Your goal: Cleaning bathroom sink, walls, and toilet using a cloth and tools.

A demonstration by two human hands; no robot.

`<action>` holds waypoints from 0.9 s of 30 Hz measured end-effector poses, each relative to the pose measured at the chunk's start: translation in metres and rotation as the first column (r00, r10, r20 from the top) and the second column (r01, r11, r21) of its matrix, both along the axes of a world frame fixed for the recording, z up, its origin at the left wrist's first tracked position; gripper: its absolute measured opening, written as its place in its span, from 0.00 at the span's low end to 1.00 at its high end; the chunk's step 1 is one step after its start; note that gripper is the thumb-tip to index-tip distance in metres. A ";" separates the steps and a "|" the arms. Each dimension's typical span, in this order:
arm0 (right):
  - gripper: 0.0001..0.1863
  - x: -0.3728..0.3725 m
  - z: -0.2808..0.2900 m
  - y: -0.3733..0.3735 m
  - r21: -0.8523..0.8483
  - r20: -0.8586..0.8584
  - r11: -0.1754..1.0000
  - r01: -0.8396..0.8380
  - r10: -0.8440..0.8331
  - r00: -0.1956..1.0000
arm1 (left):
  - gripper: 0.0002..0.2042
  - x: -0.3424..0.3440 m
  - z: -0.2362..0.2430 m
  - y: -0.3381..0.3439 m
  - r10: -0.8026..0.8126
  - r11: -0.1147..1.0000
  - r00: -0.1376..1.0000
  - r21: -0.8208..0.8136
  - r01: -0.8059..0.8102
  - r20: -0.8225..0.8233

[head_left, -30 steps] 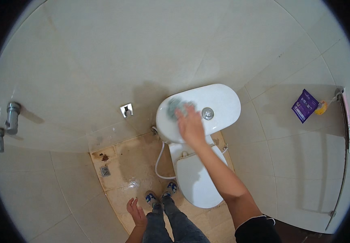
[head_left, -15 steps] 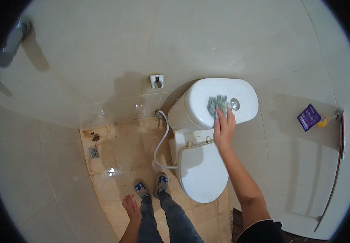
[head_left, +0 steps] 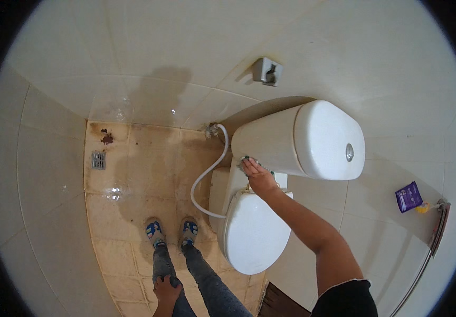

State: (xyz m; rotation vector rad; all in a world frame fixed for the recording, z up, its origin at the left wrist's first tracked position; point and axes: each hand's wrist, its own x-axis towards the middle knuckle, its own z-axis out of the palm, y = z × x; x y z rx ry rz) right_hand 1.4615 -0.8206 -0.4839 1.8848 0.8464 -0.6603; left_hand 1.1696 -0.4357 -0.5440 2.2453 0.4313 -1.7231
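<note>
A greenish-grey cloth [head_left: 264, 168] shows in part under my right hand [head_left: 257, 177], whose fingers are closed on it. That hand presses low against the left side of the white toilet tank [head_left: 270, 137], just behind the hinge end of the closed toilet lid [head_left: 254, 238]. Most of the cloth is hidden by my fingers. The tank lid [head_left: 325, 140] carries a round metal flush button [head_left: 349, 152]. My left hand [head_left: 167, 289] rests on my left leg near the knee, its fingers laid over the jeans and holding nothing.
A white hose [head_left: 199, 179] curves from a wall valve [head_left: 212, 130] to the toilet's side. A drain grate [head_left: 98, 160] sits in the stained, wet floor. On the right wall are a purple packet [head_left: 409, 197] and a rail [head_left: 412, 285]. A holder [head_left: 267, 72] juts out above the tank.
My right hand has moved with the cloth from the tank lid down to the tank's lower left side. My left hand has come to rest on my leg. The view has shifted.
</note>
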 end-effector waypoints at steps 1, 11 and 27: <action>0.24 0.010 0.002 0.009 0.073 0.034 0.997 -0.036 0.034 0.999 | 0.36 -0.003 0.001 -0.001 0.018 1.000 1.000 0.000 -0.018 -0.015; 0.24 0.151 -0.042 0.032 0.040 0.241 0.705 0.708 -0.695 0.678 | 0.27 -0.021 0.007 -0.023 0.210 0.972 0.955 0.060 -0.227 0.210; 0.19 0.087 0.046 0.044 0.107 0.303 0.923 0.369 -0.383 0.872 | 0.25 -0.010 0.003 -0.034 0.221 0.965 0.965 0.114 -0.237 0.142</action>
